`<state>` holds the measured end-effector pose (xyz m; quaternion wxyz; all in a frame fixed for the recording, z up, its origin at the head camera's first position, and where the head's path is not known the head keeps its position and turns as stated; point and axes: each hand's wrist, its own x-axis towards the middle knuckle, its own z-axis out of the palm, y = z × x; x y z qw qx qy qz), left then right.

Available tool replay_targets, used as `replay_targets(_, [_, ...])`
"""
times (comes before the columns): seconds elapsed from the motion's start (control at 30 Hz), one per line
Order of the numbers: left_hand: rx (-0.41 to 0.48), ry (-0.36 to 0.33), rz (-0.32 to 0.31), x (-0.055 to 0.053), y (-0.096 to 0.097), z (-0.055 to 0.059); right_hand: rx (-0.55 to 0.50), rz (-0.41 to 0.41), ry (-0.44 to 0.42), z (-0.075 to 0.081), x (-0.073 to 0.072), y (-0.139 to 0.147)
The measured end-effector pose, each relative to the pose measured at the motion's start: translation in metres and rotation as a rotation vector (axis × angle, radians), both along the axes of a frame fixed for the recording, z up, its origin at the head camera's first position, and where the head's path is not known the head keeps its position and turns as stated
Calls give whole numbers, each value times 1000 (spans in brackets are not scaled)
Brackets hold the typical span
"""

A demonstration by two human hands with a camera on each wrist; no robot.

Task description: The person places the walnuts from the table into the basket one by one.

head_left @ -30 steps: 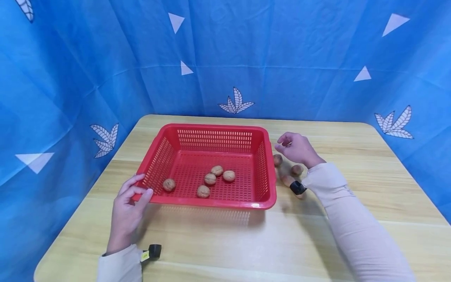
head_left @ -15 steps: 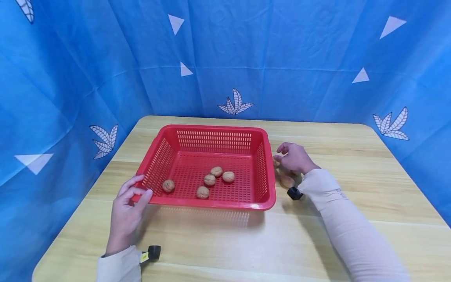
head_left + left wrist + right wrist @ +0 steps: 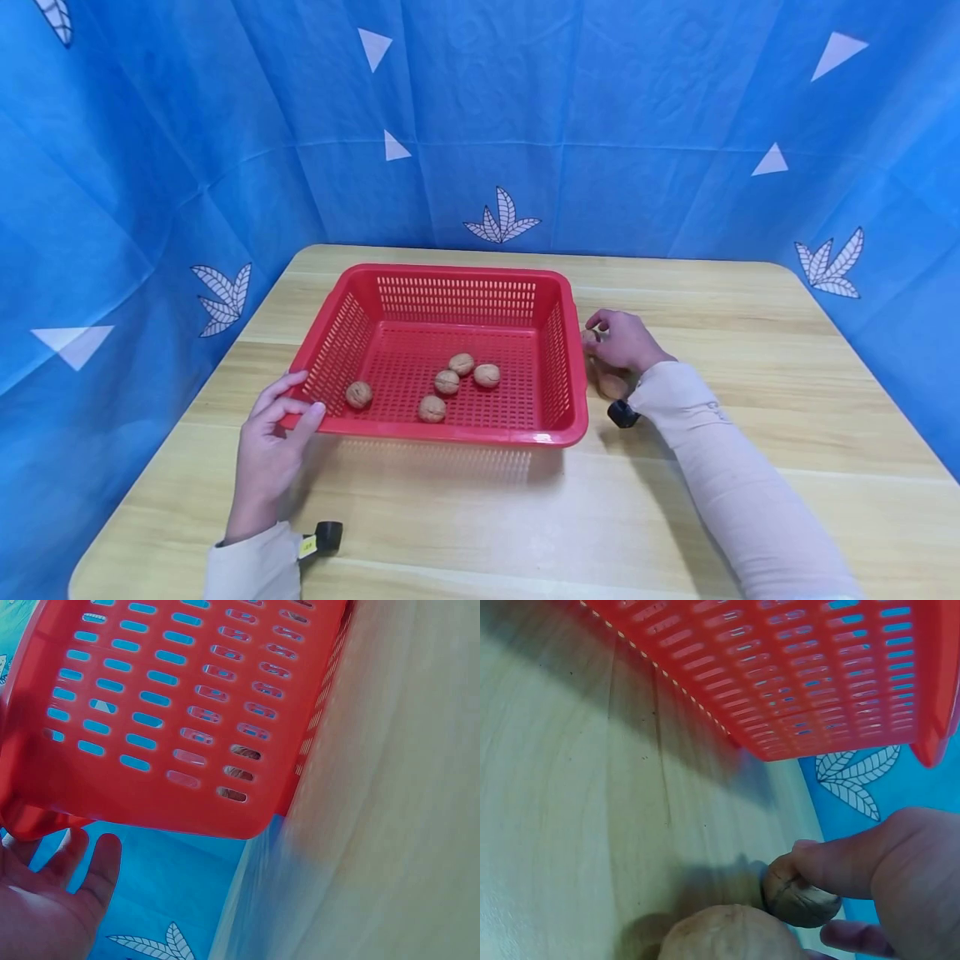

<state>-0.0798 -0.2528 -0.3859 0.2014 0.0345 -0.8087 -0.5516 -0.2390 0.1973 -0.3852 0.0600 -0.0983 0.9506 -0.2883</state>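
Note:
A red plastic basket (image 3: pixel 450 435) with slotted walls stands on the table, with several walnuts (image 3: pixel 447 382) on its floor. My left hand (image 3: pixel 270 458) holds the basket's near left corner, thumb and fingers at the rim. To the right of the basket, my right hand (image 3: pixel 626 342) pinches a walnut (image 3: pixel 799 896) between thumb and fingers, low over the tabletop. Another walnut (image 3: pixel 731 937) lies close by, seen under the wrist as a brown walnut (image 3: pixel 611 385) in the head view. The hand hides part of this area.
The light wooden table (image 3: pixel 465 533) reaches back to a blue cloth (image 3: pixel 480 100) printed with leaves and triangles, which also hangs at the left. The basket's right wall (image 3: pixel 564 367) stands just left of the right hand.
My right hand has come down and slightly toward me, and its fingers have closed on a walnut beside the basket. The left hand and the basket have stayed in place.

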Motion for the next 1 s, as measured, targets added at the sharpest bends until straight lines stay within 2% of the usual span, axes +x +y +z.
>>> replay_targets(0.17, [-4,11,-1,-1,-1,-2,4,6,2,-1,-1,-1])
replay_targets(0.6, [-4,23,-1,-4,0,-2,-18,-42,-52,2,-2,-1])
replay_targets(1.0, [-18,-23,1,0,-1,-2,-83,-41,32,12,1,-3])
